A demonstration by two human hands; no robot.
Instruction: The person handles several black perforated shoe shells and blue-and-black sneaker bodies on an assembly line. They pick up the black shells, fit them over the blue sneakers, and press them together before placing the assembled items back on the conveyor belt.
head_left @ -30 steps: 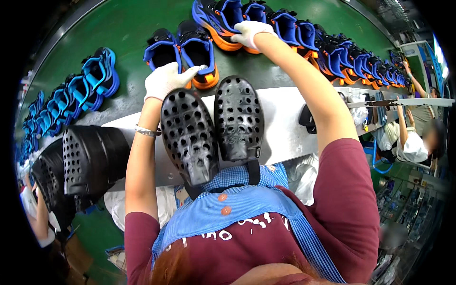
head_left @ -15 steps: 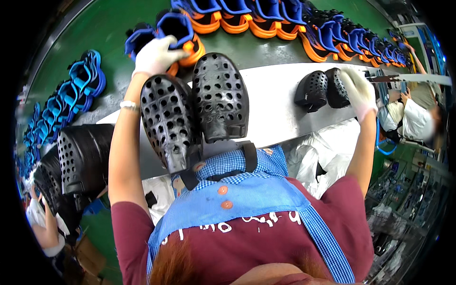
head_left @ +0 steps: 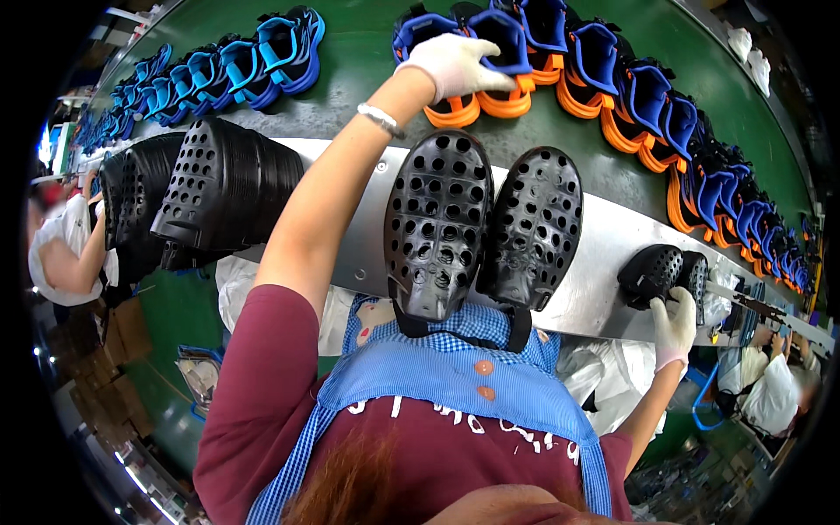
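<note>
My left hand (head_left: 451, 68), in a white glove, reaches over a pair of black sports shoes (head_left: 503, 44) with blue lining and orange soles. Its thumb and fingers are apart, close to the heel of one shoe; whether they touch it I cannot tell. Low at the right, my gloved right hand (head_left: 674, 328) has its fingers apart beside a small pair of black perforated shoe-shaped plastic pieces (head_left: 652, 273). Two larger stacks of such perforated pieces, one on the left (head_left: 439, 223) and one on the right (head_left: 535, 227), stand in front of my apron.
Bent stacks of black perforated pieces (head_left: 223, 188) lie at the left end of the metal ledge (head_left: 604, 245). Beyond it, on the green surface (head_left: 359, 79), run rows of light-blue-trimmed shoes (head_left: 284, 52) and orange-soled shoes (head_left: 643, 101). Other people (head_left: 70, 245) sit at both sides.
The view has swung left, so the scene sits farther right. My left hand stays by the orange-soled shoes, its fingers still apart. My right hand has drawn lower, to the near side of the small black pieces.
</note>
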